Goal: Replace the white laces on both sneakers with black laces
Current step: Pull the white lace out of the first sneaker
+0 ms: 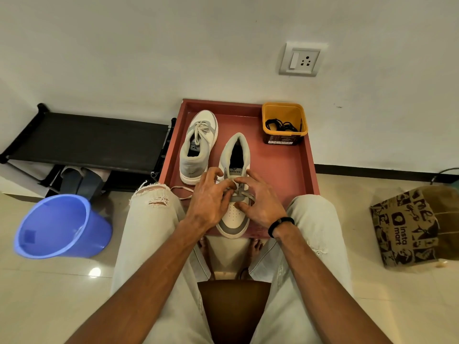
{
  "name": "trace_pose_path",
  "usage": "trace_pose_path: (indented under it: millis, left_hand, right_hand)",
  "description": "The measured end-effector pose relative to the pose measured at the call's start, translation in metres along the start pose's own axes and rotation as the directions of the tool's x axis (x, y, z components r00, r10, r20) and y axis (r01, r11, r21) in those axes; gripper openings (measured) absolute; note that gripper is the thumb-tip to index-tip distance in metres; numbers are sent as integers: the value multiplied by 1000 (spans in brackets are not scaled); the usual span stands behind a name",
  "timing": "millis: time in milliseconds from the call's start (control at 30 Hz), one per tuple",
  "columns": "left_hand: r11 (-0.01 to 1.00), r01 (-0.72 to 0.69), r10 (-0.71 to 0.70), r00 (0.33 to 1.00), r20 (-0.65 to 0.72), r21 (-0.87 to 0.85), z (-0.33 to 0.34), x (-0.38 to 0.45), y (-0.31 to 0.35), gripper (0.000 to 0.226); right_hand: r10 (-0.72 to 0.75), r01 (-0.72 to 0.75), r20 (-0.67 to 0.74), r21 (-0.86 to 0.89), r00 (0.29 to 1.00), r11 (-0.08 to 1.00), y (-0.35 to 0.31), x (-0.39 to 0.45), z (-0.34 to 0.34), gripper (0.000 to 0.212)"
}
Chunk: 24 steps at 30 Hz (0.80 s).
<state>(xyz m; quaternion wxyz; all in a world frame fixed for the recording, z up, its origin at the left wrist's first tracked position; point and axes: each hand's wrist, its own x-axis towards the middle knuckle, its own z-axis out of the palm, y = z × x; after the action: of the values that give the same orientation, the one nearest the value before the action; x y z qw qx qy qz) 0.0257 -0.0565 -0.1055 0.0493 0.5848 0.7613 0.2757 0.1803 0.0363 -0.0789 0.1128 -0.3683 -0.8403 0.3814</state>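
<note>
Left hand: your left hand (211, 198) sits at 9 o'clock of the near sneaker's lacing, fingers (224, 194) curled in and pinching the white lace.
Right hand: your right hand (260, 199) sits at 3 o'clock of the same lacing, fingers curled; thumb and forefinger meet on the lace near the top eyelets, and a black band circles the wrist.
Near sneaker: the near sneaker (234, 214) lies on the red tray (293, 167), toe toward you at 6 o'clock, opening at 12 o'clock; your hands hide most of its eyelet rows, so you cannot tell how far the lace is undone.
White lace: the white lace (182, 191) trails out to 9 o'clock of the shoe, its loose end looping past your left knee.
Far sneaker: the far sneaker (198, 145) rests at 11 o'clock on the tray, laced in white.
Black laces: the black laces (282, 125) lie coiled in the yellow tub (284, 112) at the tray's 1 o'clock corner; their count is hard to make out.
Surroundings: blue bucket (62, 227) at 9 o'clock, printed paper bag (412, 227) at 3 o'clock, cut off by the frame edge.
</note>
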Motion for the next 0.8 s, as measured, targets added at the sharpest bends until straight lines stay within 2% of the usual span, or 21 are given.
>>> trace_pose_path:
  millis: [133,300,467,600,700,800]
  left_hand:
    - [998,-3,1,999,-37,-55,-2,1,0,17]
    - [984,123,-137,984,-112,-129,-5,4,-7,17]
    - [930,293,-340,916,-215,-222,-6,8,-11,14]
    - [891,404,-448,853,-268,-206,-8,7,-13,16]
    - [924,351,-379,896,-231,-154,-10,7,-7,26]
    - [988,146,-151,979,-137,-45,-5,5,-1,27]
  right_hand:
    - [0,0,3,-2,1000,1000,1,1,1,70]
    - [16,-16,11,-23,1000,1000,2,1,1,69]
    - [26,-26,12,-31,1000,999,5,3,3,69]
    - [22,-22,5,-32,1000,999,5,3,3,69]
    - [11,-11,4,-38,1000,999,3,2,1,66]
    - [4,-4,1,-29,1000,1000,2,1,1,66]
